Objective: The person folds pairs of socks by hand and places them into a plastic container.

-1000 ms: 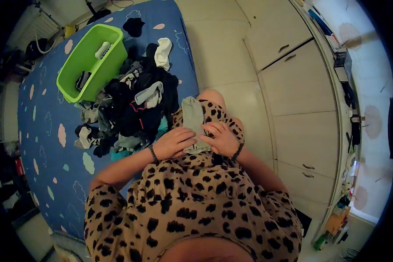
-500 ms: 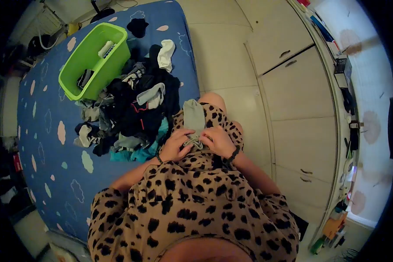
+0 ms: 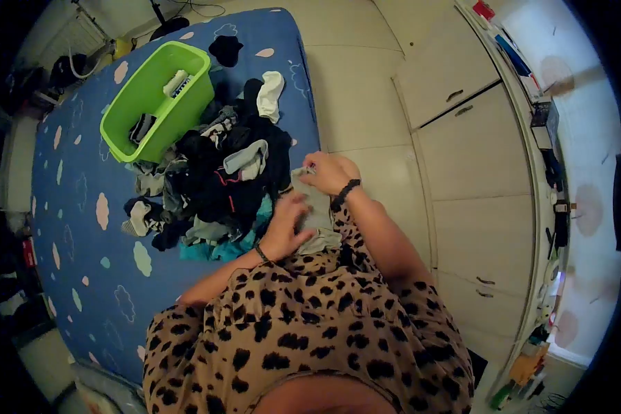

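A pale grey-green sock [image 3: 315,207] lies lengthwise on my lap, its near end bunched up. My right hand [image 3: 328,174] pinches the sock's far end near my knee. Beside the near part, my left hand [image 3: 287,225] rests with its fingers apart, slightly blurred. Left of my lap, a pile of dark, grey and teal socks and clothes [image 3: 203,169] spreads over the bed. A green basket [image 3: 157,146] stands behind the pile, with a white-and-dark rolled bundle [image 3: 176,83] and a dark striped bundle [image 3: 142,128] inside.
The blue patterned bed [image 3: 90,269] fills the left side. A white sock [image 3: 270,96] and a black sock [image 3: 225,50] lie near its far edge. Pale cabinets [image 3: 483,165] line the right, with a cluttered ledge [image 3: 541,207] beyond.
My right hand has moved forward from the sock's near end to its far end. My left hand has let go of the bunched end, its fingers spreading. The view has shifted slightly.
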`<move>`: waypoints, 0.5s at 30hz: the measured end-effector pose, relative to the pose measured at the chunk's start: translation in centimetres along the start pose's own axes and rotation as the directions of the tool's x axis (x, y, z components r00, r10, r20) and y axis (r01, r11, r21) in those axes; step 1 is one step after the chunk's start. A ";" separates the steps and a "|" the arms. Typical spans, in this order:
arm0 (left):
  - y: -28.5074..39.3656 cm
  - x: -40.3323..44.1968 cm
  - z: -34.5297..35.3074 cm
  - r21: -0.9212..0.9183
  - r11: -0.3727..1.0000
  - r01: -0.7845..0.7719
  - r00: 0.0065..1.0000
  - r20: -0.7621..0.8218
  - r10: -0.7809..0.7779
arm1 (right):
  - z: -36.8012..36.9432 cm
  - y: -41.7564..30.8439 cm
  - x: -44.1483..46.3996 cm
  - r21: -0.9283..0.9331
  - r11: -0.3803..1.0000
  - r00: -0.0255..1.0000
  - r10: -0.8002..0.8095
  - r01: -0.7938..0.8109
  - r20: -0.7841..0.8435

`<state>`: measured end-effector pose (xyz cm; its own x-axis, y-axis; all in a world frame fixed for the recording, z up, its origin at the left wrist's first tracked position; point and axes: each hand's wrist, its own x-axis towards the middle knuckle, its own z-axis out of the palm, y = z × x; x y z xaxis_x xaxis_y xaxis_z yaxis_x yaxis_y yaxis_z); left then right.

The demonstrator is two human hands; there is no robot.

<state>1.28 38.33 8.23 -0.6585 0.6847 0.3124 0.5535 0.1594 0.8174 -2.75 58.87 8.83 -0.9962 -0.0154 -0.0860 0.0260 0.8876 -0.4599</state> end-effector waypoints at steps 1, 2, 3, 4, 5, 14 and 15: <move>-1.0 0.4 -0.1 0.063 0.996 0.061 0.985 -0.167 -0.050 | -2.9 -2.1 -0.3 0.121 0.989 0.993 0.077 -0.087 0.090; -1.8 1.2 0.0 0.058 0.996 0.064 0.985 -0.166 -0.054 | -4.5 -3.1 -0.7 0.234 0.954 0.972 0.144 -0.185 0.184; -2.7 2.2 0.1 -0.225 0.944 0.243 0.931 -0.217 -0.292 | -4.7 -2.8 -0.9 0.231 0.954 0.971 0.147 -0.189 0.189; -3.3 3.0 -0.1 -0.496 0.783 0.376 0.831 -0.193 -0.522 | -4.9 -2.5 -0.9 0.315 0.927 0.962 0.131 -0.204 0.239; -3.6 3.7 -0.5 -0.499 0.781 0.376 0.830 -0.192 -0.523 | -5.2 -2.3 -0.9 0.395 0.893 0.954 0.106 -0.216 0.282; 1.5 12.8 -4.7 -0.207 0.945 -0.254 0.961 -0.160 0.223 | -16.2 -8.1 -5.0 0.414 0.859 0.951 -0.238 0.302 -0.200; 1.9 12.9 -5.2 -0.164 0.931 -0.326 0.943 -0.131 0.308 | -15.8 -8.3 -6.0 0.382 0.884 0.960 -0.212 0.268 -0.181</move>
<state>-8.79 43.81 16.34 -0.5171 0.6013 0.6091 0.6467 -0.1917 0.7382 1.68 58.84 27.17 -0.9772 -0.1199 0.1752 -0.2118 0.6050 -0.7676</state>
